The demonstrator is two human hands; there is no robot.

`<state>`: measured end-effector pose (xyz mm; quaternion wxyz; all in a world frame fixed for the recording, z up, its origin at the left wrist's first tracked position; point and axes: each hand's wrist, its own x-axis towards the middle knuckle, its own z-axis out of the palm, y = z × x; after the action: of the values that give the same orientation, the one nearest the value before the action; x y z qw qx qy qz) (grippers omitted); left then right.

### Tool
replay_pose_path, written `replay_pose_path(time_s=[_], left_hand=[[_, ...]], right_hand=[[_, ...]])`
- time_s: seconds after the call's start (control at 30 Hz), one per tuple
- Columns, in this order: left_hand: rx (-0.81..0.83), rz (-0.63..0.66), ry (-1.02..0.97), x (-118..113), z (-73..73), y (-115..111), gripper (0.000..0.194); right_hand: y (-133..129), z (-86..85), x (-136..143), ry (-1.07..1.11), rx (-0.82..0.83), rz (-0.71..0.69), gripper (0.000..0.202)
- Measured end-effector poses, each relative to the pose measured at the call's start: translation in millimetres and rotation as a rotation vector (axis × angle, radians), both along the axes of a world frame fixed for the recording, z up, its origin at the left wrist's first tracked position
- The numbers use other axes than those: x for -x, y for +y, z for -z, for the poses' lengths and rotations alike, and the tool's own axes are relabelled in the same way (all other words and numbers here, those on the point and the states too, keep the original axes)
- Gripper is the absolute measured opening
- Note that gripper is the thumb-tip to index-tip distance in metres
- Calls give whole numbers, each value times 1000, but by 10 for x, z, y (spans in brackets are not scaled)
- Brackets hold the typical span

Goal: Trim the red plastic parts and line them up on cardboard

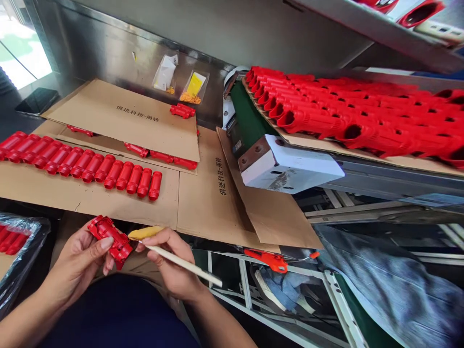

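My left hand (81,263) is closed round a red plastic part (113,239), which it holds tilted above my lap. A thin pale stick (188,265) is pinched in my right hand (176,263), its narrow end at the right side of the red part. The forefinger of that hand wears a yellow finger cover (147,233). Beyond both hands, a row of several red cylindrical parts (97,166) lies on brown cardboard (126,200). One more red piece (182,110) rests on the stacked cardboard sheet (145,130).
Many red parts (326,106) fill a cardboard sheet on the conveyor (250,113) at right. Orange-handled cutters (268,260) are below the cardboard edge. A black phone (37,100) and two small bags (195,88) lie farther back. A plastic-lined box (27,270) is at left.
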<state>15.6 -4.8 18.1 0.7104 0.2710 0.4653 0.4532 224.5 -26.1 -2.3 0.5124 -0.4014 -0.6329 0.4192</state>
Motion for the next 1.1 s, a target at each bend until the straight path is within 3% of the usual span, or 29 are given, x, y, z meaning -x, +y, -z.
replay_pose_path(time_s=[0.13, 0.23, 0.3, 0.33, 0.4, 0.47, 0.5, 0.67, 1.1], left_hand=[[-141, 11, 232, -35, 10, -47, 32], [-147, -38, 291, -48, 3, -68, 36], [-148, -100, 311, -48, -11, -81, 40], [-153, -127, 316, -47, -20, -88, 40], [-168, -162, 305, -47, -37, -104, 40], [-182, -174, 279, -47, -49, -116, 38], [-190, -174, 273, -45, -51, -121, 38], [-226, -153, 283, 1, -16, -122, 35], [-187, -98, 231, 50, 43, -142, 35]], right_hand=[[-47, -44, 26, 98, 104, 0, 31], [-65, -120, 41, 358, 211, -340, 42], [-67, -158, 43, 436, 166, -493, 42], [-64, -166, 43, 382, 80, -452, 36], [-51, -155, 43, 156, -118, -196, 14], [-34, -114, 53, -60, -261, 38, 21], [-27, -88, 62, -124, -312, 90, 27], [-10, 1, 108, -183, -428, 99, 36], [17, -74, 74, -185, -403, 69, 30]])
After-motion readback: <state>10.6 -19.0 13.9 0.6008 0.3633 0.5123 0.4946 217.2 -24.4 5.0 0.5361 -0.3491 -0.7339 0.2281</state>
